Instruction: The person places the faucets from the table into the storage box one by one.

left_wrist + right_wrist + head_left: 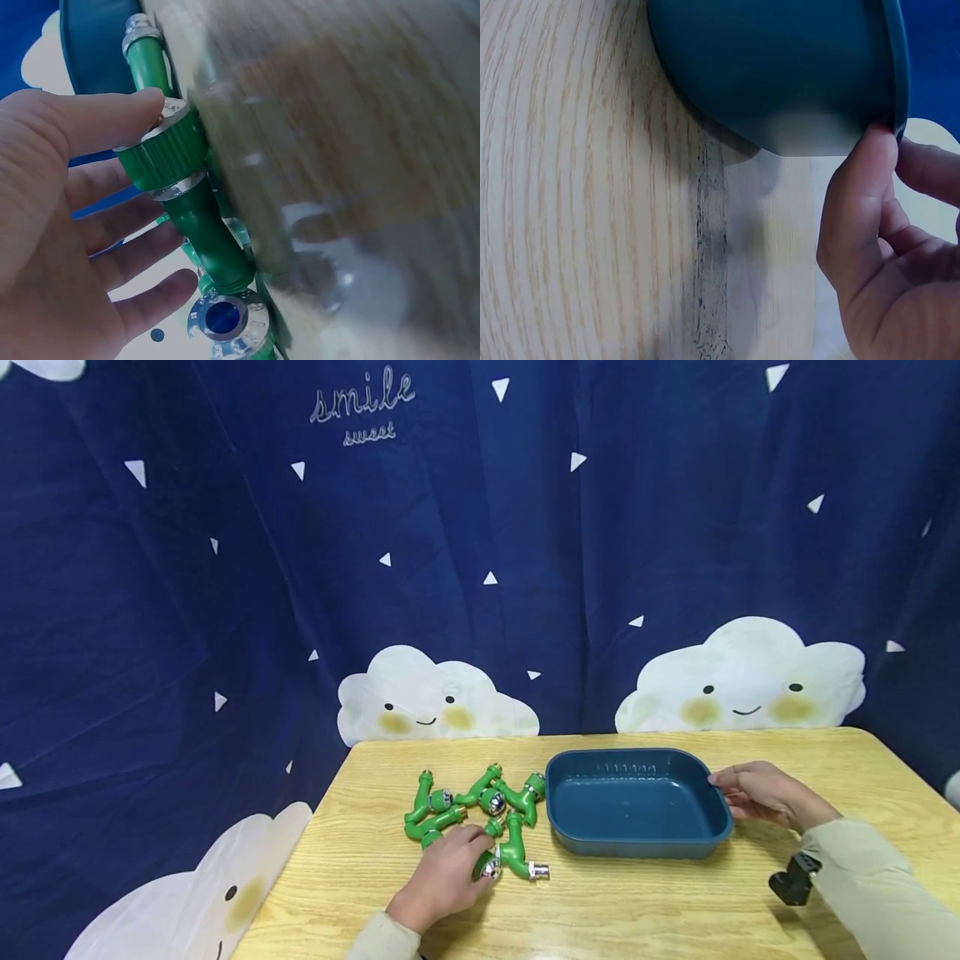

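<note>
Left hand (448, 875) first, and from my station I have it low over the cluster of green taps (513, 847), palm down. The wrist feed brings me in close: thumb on the silvery top of one green tap's knob (166, 161), index finger behind it, a pinch from two sides, the other fingers loosely spread. Just below that, another tap shows me a chrome cap (225, 319) with a blue centre.

Across to my right hand (768, 797), and there it is at the right end of the dark blue basin (637, 847), thumb and fingers closed on the rim. The basin sits open side up on the desk (637, 910), just right of the taps, which lie bunched at odd angles, some touching. A black device (797, 881) hangs by my right sleeve (885, 881). Behind it all, I've got a navy curtain (450, 493) with white triangles and smiling clouds (742, 660).
</note>
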The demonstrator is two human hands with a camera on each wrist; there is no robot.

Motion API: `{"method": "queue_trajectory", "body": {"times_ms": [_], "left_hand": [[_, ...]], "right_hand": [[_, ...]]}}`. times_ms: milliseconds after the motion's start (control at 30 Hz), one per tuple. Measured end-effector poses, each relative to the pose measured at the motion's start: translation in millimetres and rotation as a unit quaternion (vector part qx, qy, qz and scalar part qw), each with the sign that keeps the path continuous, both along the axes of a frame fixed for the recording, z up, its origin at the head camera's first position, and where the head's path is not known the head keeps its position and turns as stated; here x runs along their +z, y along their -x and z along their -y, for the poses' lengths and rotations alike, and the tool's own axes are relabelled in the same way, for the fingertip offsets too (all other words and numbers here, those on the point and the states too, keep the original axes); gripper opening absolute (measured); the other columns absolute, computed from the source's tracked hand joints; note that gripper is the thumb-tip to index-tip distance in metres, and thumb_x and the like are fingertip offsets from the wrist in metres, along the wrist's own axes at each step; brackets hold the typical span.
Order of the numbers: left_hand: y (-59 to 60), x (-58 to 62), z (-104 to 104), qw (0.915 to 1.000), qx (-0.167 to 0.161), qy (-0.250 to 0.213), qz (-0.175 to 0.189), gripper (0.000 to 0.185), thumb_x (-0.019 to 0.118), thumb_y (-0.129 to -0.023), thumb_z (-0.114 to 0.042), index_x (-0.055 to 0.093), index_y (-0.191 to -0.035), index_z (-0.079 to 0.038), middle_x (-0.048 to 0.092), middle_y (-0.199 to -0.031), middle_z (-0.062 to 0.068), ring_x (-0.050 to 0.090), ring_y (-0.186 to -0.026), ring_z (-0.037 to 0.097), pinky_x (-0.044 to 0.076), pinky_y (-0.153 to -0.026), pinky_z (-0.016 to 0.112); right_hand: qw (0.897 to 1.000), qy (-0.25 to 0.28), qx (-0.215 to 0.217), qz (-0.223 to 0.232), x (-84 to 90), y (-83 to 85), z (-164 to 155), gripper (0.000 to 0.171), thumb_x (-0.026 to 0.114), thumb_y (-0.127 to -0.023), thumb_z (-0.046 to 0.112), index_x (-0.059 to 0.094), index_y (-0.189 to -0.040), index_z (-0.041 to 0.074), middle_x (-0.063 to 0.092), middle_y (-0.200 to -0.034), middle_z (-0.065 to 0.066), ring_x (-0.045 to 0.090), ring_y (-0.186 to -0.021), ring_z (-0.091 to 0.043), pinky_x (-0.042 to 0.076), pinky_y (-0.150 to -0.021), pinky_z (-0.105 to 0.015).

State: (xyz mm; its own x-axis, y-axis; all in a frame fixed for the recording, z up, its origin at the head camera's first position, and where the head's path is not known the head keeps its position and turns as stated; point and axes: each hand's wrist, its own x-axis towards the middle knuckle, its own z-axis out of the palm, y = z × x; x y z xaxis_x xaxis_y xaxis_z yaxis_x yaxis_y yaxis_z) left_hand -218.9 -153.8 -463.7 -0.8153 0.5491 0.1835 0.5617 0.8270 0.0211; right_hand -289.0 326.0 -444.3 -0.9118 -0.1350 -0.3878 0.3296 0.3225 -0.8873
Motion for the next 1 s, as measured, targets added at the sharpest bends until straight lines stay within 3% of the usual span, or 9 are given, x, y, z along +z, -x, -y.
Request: {"method": "queue_trajectory", "body": {"times_ms": [233, 400, 667, 1000], "left_hand": [[0.9, -4.2, -1.5, 0.9996, 0.012, -0.009, 0.024, 0.041, 0.076, -0.085, -0.034, 0.068, -0.120, -0.015, 0.062, -0.124, 0.000, 0.060, -0.113, 0.020, 0.056, -0.092, 0.038], [1.2, -5.7, -1.5, 0.9986, 0.031, -0.010, 0.041, 0.048, 0.074, -0.085, -0.037, 0.065, -0.126, -0.014, 0.059, -0.135, 0.007, 0.058, -0.123, 0.026, 0.055, -0.096, 0.046], [3.1, -0.5, -2.9, 0.9957, 0.048, -0.006, 0.079, 0.057, 0.074, -0.084, -0.039, 0.061, -0.132, -0.012, 0.056, -0.139, 0.009, 0.059, -0.122, 0.028, 0.055, -0.095, 0.049], [7.2, 7.3, -7.0, 0.9822, 0.091, -0.006, 0.164, 0.076, 0.075, -0.084, -0.040, 0.048, -0.143, 0.000, 0.053, -0.144, 0.017, 0.052, -0.132, 0.034, 0.049, -0.103, 0.051]], "right_hand": [[1.000, -0.007, -0.007, 0.000, 1.2, 0.8, -0.8, 0.053, 0.050, -0.101, 0.016, 0.039, -0.137, -0.021, 0.068, -0.084, 0.001, 0.069, -0.071, -0.006, 0.060, -0.068, -0.023], [1.000, -0.011, -0.005, 0.001, -0.7, 2.4, -1.5, 0.054, 0.050, -0.102, 0.017, 0.037, -0.139, -0.021, 0.069, -0.085, 0.000, 0.070, -0.071, -0.007, 0.060, -0.067, -0.024], [1.000, -0.011, -0.004, 0.001, -2.4, 4.0, -2.9, 0.054, 0.051, -0.102, 0.018, 0.038, -0.138, -0.020, 0.069, -0.084, 0.002, 0.070, -0.071, -0.006, 0.060, -0.067, -0.023], [1.000, -0.004, -0.003, 0.010, -3.3, 3.9, -2.3, 0.054, 0.049, -0.102, 0.017, 0.035, -0.140, -0.020, 0.070, -0.085, 0.001, 0.071, -0.072, -0.007, 0.060, -0.069, -0.024]]}}
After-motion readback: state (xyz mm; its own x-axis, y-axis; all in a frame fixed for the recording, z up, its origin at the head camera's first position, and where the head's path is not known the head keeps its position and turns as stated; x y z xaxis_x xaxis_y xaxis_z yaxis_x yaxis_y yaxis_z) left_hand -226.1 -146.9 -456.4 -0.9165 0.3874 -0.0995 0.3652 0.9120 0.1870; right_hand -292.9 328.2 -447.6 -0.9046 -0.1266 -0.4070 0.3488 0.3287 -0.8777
